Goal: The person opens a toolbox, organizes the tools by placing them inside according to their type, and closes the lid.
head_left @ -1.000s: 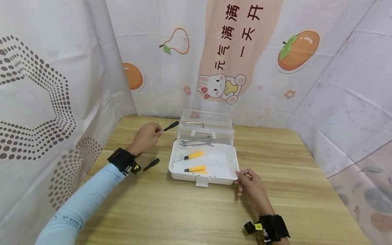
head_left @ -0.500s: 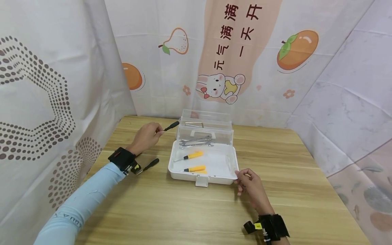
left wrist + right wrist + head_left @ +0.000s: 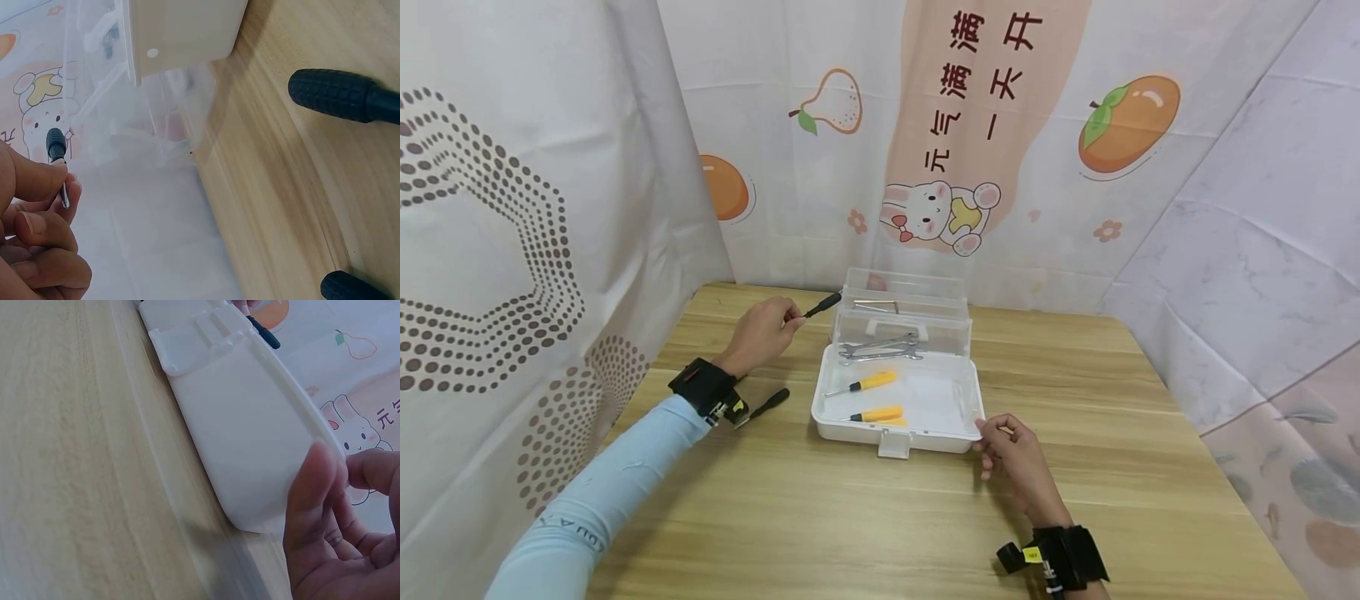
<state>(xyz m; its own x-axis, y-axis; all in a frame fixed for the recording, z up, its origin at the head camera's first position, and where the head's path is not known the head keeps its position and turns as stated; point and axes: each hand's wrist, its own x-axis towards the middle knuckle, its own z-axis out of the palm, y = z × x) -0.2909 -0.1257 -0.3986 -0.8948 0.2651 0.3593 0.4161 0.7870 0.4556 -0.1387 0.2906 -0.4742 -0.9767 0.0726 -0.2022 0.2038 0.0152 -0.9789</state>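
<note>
My left hand [image 3: 762, 333] pinches a black-handled screwdriver [image 3: 823, 305] by its metal shaft, handle pointing away toward the toolbox's upper left corner. In the left wrist view the screwdriver's handle [image 3: 56, 144] rises above thumb and fingertips. My right hand [image 3: 1018, 458] grips the front right corner of the white toolbox [image 3: 850, 431], thumb and fingers at its rim. The box stands with its clear lid [image 3: 910, 283] raised. Inside lie several yellow-handled screwdrivers [image 3: 877, 380]. Metal wrenches [image 3: 880, 353] lie toward the back, and an L-shaped hex key [image 3: 876, 303] sits farther up in the clear trays.
A black-handled screwdriver [image 3: 771, 402] lies on the wooden table [image 3: 820, 517] beside my left wrist. Another black handle [image 3: 350, 286] shows low in the left wrist view. Printed curtains [image 3: 760, 250] hang along the table's back and sides.
My left hand has shifted very slightly right and up with the black-handled screwdriver. My right hand stays at the toolbox corner.
</note>
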